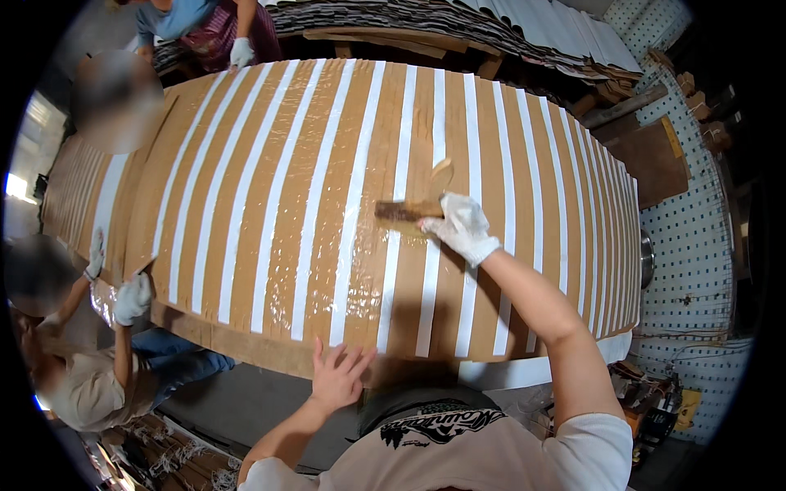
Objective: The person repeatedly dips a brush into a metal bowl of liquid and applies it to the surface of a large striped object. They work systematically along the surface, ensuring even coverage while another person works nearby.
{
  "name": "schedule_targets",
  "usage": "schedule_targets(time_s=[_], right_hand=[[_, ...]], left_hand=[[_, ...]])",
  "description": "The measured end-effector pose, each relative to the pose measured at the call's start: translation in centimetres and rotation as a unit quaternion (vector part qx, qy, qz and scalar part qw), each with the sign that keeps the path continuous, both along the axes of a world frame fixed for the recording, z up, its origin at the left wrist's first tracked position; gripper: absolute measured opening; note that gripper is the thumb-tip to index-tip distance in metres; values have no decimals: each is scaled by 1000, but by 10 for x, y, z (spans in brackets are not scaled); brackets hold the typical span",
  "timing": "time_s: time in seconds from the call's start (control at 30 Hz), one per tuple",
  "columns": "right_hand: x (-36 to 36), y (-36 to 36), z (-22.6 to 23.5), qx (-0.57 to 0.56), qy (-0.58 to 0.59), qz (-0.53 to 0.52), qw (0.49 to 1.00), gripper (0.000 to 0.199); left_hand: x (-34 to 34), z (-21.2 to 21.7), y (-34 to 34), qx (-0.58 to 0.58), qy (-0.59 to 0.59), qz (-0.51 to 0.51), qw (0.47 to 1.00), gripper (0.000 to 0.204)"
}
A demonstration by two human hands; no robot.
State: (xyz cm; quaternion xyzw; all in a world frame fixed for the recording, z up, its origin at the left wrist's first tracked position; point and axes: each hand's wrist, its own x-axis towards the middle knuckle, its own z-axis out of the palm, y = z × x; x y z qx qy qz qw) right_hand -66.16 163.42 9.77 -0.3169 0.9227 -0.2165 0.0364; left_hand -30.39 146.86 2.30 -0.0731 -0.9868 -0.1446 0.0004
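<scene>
My right hand (460,229), in a white glove, is closed around a wide brush (399,211) over the middle of the table. The brush has a pale wooden handle and a dark brown edge. Under it lie overlapping brown paper sheets (327,180) with white strips (282,180) showing between them. Left of the brush the surface shines with wet streaks; to the right it looks duller. My left hand (340,376) is bare, its fingers spread on the sheets' near edge.
Two co-workers in white gloves stand at the table, one person (205,33) at the far left, another (98,385) at the near left. Stacked sheets (458,24) lie along the back. A perforated panel (679,262) stands at the right, beside tools and a wooden board (651,164).
</scene>
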Motion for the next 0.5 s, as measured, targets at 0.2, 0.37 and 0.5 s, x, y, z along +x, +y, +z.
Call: schedule_targets(time_s=[0.2, 0.37, 0.5], right_hand=[[-168, -62, -33, 6, 97, -39, 995, 49], [-264, -111, -48, -25, 159, -122, 979, 40], [-246, -122, -48, -39, 190, -121, 974, 43]], left_hand=[[8, -32, -8, -74, -3, -6, 997, 75], [7, -21, -5, -32, 0, 17, 999, 76], [2, -12, -5, -5, -54, 26, 998, 72]])
